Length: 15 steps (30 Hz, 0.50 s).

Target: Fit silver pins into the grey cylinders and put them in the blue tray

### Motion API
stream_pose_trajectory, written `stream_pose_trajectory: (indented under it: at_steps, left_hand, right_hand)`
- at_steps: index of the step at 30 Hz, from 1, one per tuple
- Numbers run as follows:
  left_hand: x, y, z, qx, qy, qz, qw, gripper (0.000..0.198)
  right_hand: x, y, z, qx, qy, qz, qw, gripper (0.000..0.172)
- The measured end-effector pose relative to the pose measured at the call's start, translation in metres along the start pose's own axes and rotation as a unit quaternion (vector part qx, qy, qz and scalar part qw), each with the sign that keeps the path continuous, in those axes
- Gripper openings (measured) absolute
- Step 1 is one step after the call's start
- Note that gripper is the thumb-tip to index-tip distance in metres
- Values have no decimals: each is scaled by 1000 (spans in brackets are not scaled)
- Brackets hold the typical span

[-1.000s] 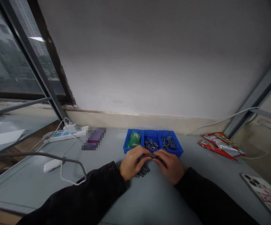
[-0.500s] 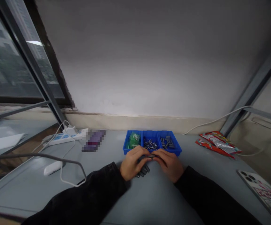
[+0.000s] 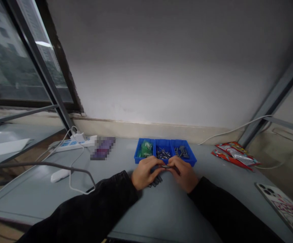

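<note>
In front of a blue three-compartment tray [image 3: 164, 162], my left hand [image 3: 144, 173] and my right hand [image 3: 183, 172] meet fingertip to fingertip. Both pinch a small dark rod-like piece [image 3: 165, 166] with a shiny part; its exact kind is too small to tell. Below my left hand, partly hidden by it, several dark grey cylinders [image 3: 156, 182] lie on the table. The tray's left compartment contains a green plastic bag [image 3: 145, 148] with small parts. Thin shiny metal pieces [image 3: 163, 153] fill the middle one, and short dark grey cylinders [image 3: 182, 152] the right one.
To the left are a white power strip [image 3: 71, 144] with cables, a blurred-out purple item [image 3: 103, 148] and a white device [image 3: 60, 175]. Red snack packets [image 3: 237, 155] and a phone [image 3: 283, 206] lie on the right. A wall backs the grey table [image 3: 159, 216].
The view has shifted slightly. My hands stay together at the small piece, its shiny part now showing more between the fingertips, with my right fingers slightly shifted.
</note>
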State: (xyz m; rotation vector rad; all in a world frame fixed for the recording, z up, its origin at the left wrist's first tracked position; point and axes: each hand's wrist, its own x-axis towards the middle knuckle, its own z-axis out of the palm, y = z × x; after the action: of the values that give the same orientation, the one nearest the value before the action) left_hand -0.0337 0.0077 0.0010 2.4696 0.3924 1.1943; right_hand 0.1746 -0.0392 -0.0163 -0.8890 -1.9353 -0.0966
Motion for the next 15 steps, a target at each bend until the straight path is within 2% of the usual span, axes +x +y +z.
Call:
stream_pose_trajectory:
  at_steps: [9,15]
  left_hand:
    - [2,1,0,9,-5,0,1000,12]
    - [0,-5,1,2,-22,37,999,10]
  right_hand:
    - [0,1,1,1,7,-13,1000,11]
    - [-3,3,0,13,-14,10,1000,6]
